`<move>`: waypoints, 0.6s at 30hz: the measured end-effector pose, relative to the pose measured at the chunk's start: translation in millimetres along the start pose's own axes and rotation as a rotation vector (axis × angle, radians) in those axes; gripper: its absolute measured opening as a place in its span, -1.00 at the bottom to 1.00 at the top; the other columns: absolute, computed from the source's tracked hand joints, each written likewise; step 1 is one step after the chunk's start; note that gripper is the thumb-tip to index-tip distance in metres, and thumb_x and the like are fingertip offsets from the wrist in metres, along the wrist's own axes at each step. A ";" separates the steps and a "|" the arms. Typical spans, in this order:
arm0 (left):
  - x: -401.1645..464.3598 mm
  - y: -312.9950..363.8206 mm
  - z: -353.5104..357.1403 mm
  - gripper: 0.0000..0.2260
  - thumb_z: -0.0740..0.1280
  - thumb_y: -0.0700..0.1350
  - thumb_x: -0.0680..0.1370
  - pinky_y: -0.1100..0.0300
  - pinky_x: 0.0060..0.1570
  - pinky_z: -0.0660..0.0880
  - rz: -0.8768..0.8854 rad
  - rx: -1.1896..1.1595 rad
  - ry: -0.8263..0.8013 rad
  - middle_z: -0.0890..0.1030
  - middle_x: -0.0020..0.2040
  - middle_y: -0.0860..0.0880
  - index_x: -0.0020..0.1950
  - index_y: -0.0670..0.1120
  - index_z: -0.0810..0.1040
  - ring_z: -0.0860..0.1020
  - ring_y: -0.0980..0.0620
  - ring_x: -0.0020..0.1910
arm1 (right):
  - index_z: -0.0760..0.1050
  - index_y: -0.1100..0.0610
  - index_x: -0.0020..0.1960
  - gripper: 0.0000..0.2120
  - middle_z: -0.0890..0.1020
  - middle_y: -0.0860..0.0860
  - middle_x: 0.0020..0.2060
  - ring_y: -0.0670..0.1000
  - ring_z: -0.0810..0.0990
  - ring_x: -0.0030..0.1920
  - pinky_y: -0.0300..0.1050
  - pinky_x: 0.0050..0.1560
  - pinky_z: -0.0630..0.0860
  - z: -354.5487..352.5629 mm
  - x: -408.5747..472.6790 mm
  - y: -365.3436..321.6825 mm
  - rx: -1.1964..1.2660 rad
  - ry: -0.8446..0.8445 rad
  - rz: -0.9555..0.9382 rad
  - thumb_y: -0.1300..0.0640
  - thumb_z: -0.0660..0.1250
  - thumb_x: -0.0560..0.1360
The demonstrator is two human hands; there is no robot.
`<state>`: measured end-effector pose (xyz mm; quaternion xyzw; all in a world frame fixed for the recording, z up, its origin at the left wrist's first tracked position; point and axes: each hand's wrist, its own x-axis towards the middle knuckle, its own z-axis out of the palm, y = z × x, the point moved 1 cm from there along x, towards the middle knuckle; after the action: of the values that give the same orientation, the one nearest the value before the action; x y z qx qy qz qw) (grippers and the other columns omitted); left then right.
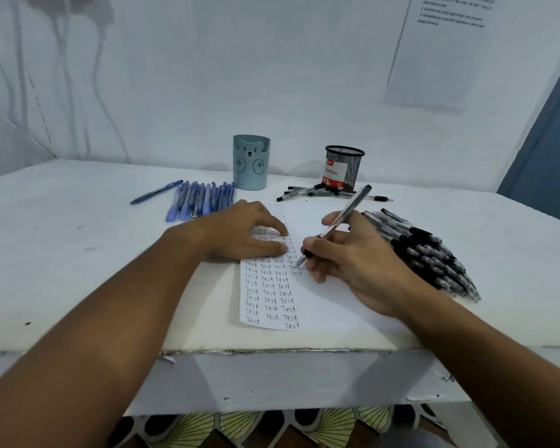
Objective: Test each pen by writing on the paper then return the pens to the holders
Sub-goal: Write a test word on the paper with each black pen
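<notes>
A white paper [307, 218] lies on the table, covered in columns of the handwritten word "Test". My left hand [240, 232] rests flat on the paper's upper left part, fingers straight. My right hand [346, 257] grips a clear black-capped pen [349, 210] in a writing hold, its tip touching the paper beside the fourth column. A row of blue pens [201, 198] lies left of the blue bear holder [250, 162]. A big pile of black pens [424, 250] lies to the right. A few more black pens [314, 192] lie by the black mesh holder [344, 166].
The white table [78, 253] has a chipped front edge near me. A white wall stands close behind the holders, with a printed sheet [440, 50] taped at the upper right. A patterned floor shows below the table.
</notes>
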<state>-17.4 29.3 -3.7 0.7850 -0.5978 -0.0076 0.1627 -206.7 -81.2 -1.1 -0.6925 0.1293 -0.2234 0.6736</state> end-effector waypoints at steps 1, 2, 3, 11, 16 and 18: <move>0.2 0.5 -0.2 -0.60 0.26 0.34 0.47 0.03 0.36 0.27 -0.002 -0.001 -0.002 0.43 0.29 0.09 0.26 0.28 0.49 0.30 0.11 0.34 | 0.30 0.18 0.05 -0.75 0.57 0.30 -0.24 0.15 0.55 -0.35 -0.02 -0.35 0.49 0.3 -0.5 0.9 -0.021 -0.006 0.006 0.39 0.33 0.54; -0.2 0.8 -0.4 -0.60 0.25 0.35 0.46 0.02 0.37 0.26 -0.004 -0.003 -0.003 0.42 0.30 0.09 0.27 0.29 0.48 0.29 0.11 0.35 | 0.32 0.19 0.03 -0.78 0.57 0.30 -0.23 0.15 0.55 -0.34 -0.02 -0.33 0.49 0.5 -0.8 1.3 -0.038 -0.017 0.007 0.39 0.33 0.54; -0.2 0.8 -0.4 -0.60 0.25 0.36 0.46 0.01 0.37 0.25 -0.005 -0.002 -0.004 0.42 0.31 0.09 0.27 0.30 0.47 0.28 0.10 0.36 | 0.32 0.19 0.02 -0.77 0.58 0.31 -0.22 0.17 0.55 -0.32 -0.01 -0.29 0.51 -0.2 -1.5 1.7 -0.059 -0.030 0.000 0.40 0.34 0.53; 3.4 -2.1 1.1 -0.59 0.23 0.40 0.44 -0.07 0.38 0.26 -0.017 0.000 -0.021 0.41 0.31 0.08 0.25 0.34 0.46 0.28 0.08 0.36 | 0.31 0.18 0.03 -0.68 0.63 0.26 -0.29 0.23 0.57 -0.29 0.00 -0.27 0.55 -2.3 -7.7 5.1 -0.123 -0.081 -0.074 0.46 0.38 0.47; 3.9 0.0 0.8 -0.61 0.26 0.35 0.46 -0.07 0.40 0.24 -0.026 -0.005 -0.016 0.40 0.33 0.07 0.25 0.31 0.47 0.26 0.07 0.38 | 0.33 0.20 0.02 -0.70 0.64 0.30 -0.26 0.24 0.59 -0.29 0.02 -0.19 0.58 -1.2 -9.5 3.0 -0.157 -0.106 -0.072 0.46 0.37 0.48; 3.3 0.5 0.1 -0.61 0.26 0.35 0.45 -0.07 0.40 0.24 -0.031 -0.010 -0.016 0.40 0.33 0.07 0.25 0.31 0.47 0.26 0.07 0.38 | 0.32 0.19 0.02 -0.70 0.65 0.29 -0.26 0.23 0.60 -0.29 0.02 -0.19 0.58 -0.8 -9.6 3.2 -0.185 -0.092 -0.077 0.45 0.38 0.48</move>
<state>-17.0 26.0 -3.0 0.7934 -0.5865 -0.0192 0.1616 -214.9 -77.4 -5.6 -0.7659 0.0916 -0.2044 0.6027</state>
